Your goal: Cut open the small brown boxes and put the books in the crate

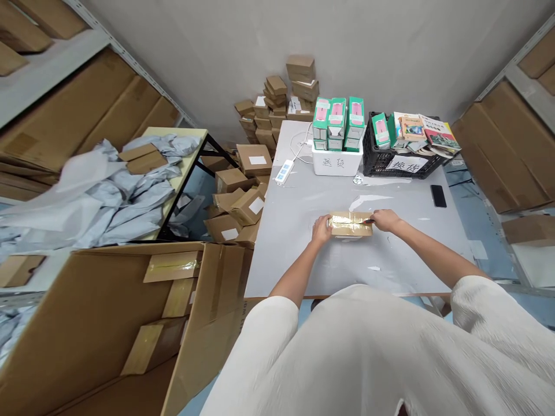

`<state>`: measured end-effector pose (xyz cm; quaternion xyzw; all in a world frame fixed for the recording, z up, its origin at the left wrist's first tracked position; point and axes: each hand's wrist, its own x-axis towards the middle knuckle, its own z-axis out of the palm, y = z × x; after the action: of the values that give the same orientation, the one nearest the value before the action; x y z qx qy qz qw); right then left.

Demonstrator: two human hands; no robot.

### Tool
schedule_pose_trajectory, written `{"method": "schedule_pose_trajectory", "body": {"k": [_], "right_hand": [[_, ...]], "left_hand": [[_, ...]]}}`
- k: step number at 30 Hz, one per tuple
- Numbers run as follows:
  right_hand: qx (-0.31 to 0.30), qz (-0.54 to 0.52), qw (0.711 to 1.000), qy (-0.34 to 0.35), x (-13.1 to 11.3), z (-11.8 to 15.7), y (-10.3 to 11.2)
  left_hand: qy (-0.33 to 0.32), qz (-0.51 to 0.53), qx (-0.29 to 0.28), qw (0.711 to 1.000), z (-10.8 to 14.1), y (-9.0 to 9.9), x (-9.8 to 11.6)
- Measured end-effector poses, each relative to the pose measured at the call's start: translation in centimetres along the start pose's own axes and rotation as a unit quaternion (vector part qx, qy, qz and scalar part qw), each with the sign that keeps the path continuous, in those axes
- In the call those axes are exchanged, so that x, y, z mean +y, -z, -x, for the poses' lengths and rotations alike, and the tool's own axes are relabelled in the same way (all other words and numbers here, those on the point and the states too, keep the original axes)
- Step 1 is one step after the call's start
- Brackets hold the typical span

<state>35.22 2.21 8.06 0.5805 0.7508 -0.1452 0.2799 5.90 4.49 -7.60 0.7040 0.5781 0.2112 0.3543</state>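
A brown cardboard box point(350, 224) with shiny tape along its top lies on the grey table point(295, 260) in front of me. My left hand point(321, 229) grips the box's left end. In my right hand point(385, 220) is a small dark tool point(368, 221), its tip at the tape near the box's right end. The tool looks like a cutter, but its blade is too small to make out.
A white bin point(336, 163) of green boxes and a black crate point(373, 159) with books stand at the table's back. A phone point(438, 196) lies right, a power strip point(284, 172) left. A large open carton point(217, 289) stands left of the table.
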Motion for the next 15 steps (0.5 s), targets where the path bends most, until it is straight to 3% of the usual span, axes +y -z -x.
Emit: {"method": "schedule_pose_trajectory", "body": {"k": [5,11,15], "right_hand": [[0.011,-0.025,1.0,-0.001,0.6,0.8,-0.9],[0.014,-0.028,0.999,0.007,0.4,0.8,-1.2],[0.016,-0.036,0.999,0.005,0.4,0.7,-1.5]], "left_hand": [[-0.065,-0.064,0.006,0.996,0.6,-0.2,2.6],[-0.168,-0.143,-0.14,0.965,0.5,-3.0,6.9],[-0.176,-0.191,-0.157,0.953,0.0,-4.4,7.6]]}}
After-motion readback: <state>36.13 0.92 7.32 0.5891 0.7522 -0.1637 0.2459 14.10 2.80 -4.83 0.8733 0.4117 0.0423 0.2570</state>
